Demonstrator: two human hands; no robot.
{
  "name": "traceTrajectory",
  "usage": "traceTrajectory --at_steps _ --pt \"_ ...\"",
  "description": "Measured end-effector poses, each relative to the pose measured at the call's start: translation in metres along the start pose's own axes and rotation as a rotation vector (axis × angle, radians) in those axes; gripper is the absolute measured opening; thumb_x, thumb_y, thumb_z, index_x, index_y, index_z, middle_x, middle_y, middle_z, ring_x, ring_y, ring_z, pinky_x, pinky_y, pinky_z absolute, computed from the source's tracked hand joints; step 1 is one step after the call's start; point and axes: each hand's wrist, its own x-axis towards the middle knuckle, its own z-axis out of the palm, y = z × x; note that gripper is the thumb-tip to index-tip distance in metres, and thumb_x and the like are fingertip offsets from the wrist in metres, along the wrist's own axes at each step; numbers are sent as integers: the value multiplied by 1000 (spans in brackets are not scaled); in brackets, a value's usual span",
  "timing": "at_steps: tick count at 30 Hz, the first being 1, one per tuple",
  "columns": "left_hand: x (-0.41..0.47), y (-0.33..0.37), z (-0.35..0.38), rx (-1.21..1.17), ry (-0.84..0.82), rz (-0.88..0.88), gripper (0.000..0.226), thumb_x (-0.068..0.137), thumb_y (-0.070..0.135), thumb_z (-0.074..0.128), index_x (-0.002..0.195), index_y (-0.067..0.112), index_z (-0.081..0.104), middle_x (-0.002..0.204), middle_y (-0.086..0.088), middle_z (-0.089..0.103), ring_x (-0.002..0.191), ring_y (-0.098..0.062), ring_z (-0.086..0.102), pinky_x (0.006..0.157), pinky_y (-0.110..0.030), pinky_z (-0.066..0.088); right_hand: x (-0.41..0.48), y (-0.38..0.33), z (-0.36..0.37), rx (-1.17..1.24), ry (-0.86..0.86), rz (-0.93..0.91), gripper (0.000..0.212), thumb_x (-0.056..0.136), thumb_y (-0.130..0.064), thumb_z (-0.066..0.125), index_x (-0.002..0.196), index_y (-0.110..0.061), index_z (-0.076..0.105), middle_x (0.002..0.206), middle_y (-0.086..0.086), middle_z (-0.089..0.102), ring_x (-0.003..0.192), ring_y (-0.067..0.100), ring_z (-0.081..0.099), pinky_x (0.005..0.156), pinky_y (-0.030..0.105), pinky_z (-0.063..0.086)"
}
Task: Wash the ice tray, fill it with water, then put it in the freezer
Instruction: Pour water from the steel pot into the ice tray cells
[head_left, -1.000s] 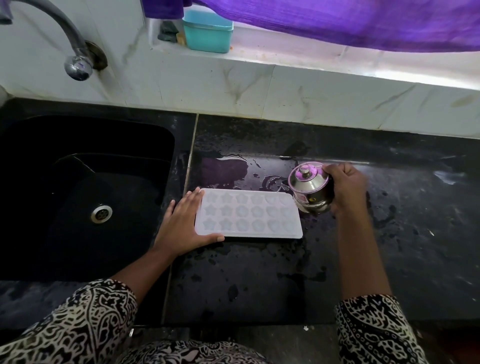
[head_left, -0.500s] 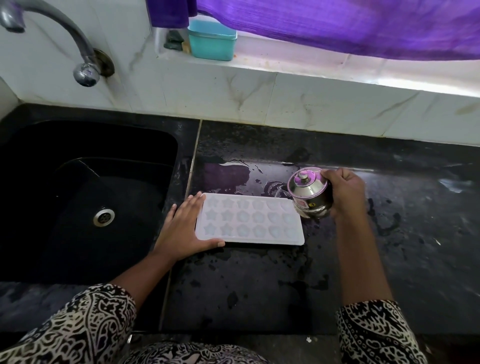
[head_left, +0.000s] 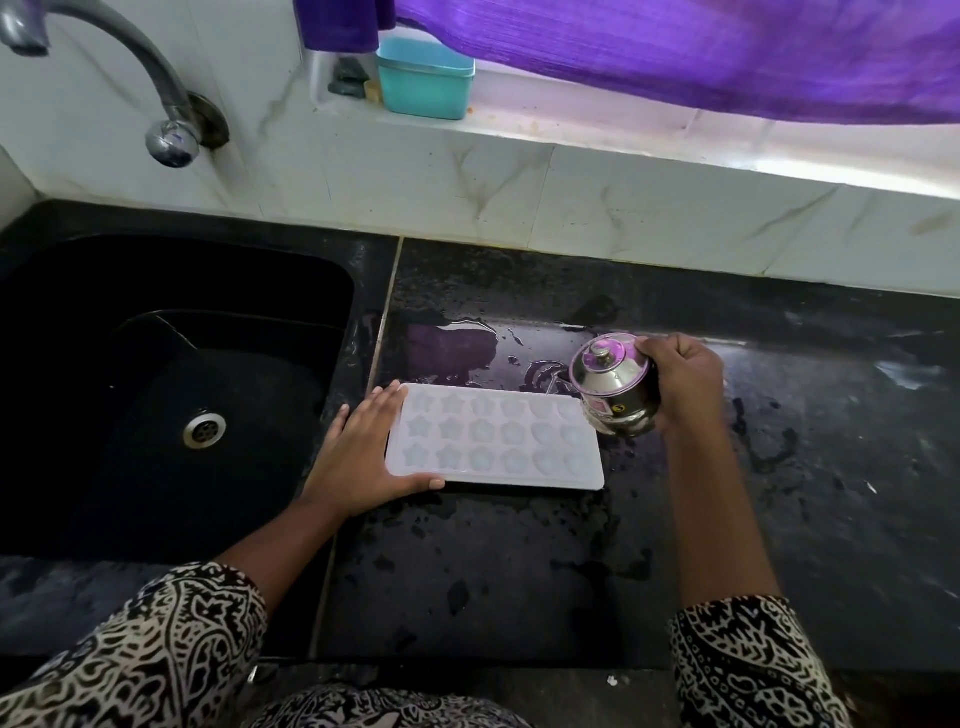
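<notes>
Just right of the sink (head_left: 156, 389), the white ice tray (head_left: 496, 441) lay flat on the wet black bench (head_left: 519, 571). The left hand (head_left: 358, 457), fingers straight, rested against its left end. The right hand (head_left: 685, 379) gripped a lidded steel pot (head_left: 615, 384), tilted over the tray's far right corner.

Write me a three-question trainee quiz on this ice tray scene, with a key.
1. Where does the ice tray lie? A) in a freezer B) on the black counter C) on a chair
2. True or false: the right hand grips the steel pot, which is tilted toward the tray.
3. Fill in: the left hand rests with straight fingers against the tray's end nearer the ____.
Key: 1 B; 2 true; 3 sink.
</notes>
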Motion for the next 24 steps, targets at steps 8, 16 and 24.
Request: traceTrajectory --at_steps 8,16,24 --pt "0 1 0 18 1 0 134 46 105 27 155 29 11 162 14 10 148 -4 5 120 -38 0 1 0 2 -15 -2 24 26 80 -11 65 61 -18 49 56 -3 55 42 2 53 41 15 43" --pt "1 -1 1 21 -4 4 133 47 103 31 156 28 9 163 14 9 148 -3 4 120 -38 0 2 2 0 -27 -8 11 26 79 -9 64 60 -18 48 58 -1 53 43 2 51 42 15 44" --pt "1 -2 3 28 -1 8 135 45 104 33 155 29 9 162 14 9 147 -2 4 120 -39 1 0 3 1 -51 -13 26 25 81 -11 64 62 -18 49 58 -3 56 49 6 54 45 19 45"
